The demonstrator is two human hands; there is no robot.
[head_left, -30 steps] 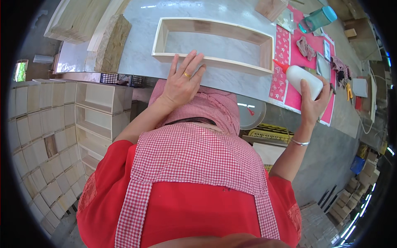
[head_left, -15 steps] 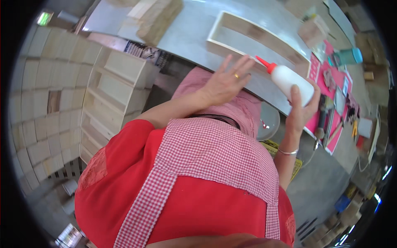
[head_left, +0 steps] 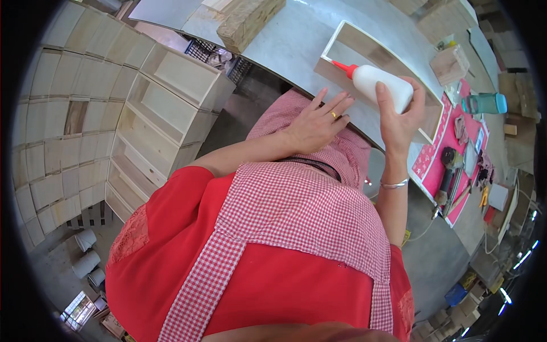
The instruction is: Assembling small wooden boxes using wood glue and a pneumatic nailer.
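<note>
My right hand is wrapped round a white squeeze bottle with a red pointed nozzle, thumb on its near side. The bottle lies tilted almost flat, its tip pointing left over the near left corner of a long, thin-walled wooden frame. Whether the tip touches the wood I cannot tell. Bottle and hand hide much of the frame's near side. My left hand is open and holds nothing, its fingers apart near the table's front edge, below the nozzle. A ring shows on it.
The frame rests on a grey metal-topped table. A wooden block sits at the table's far left. To the right, tools lie on a pink cloth, near a teal jar. Stacked wooden boxes rise at my left.
My right hand has brought the bottle left and up, its nozzle now over the frame's left corner. The view has shifted a little. My left hand stays open by the table edge.
</note>
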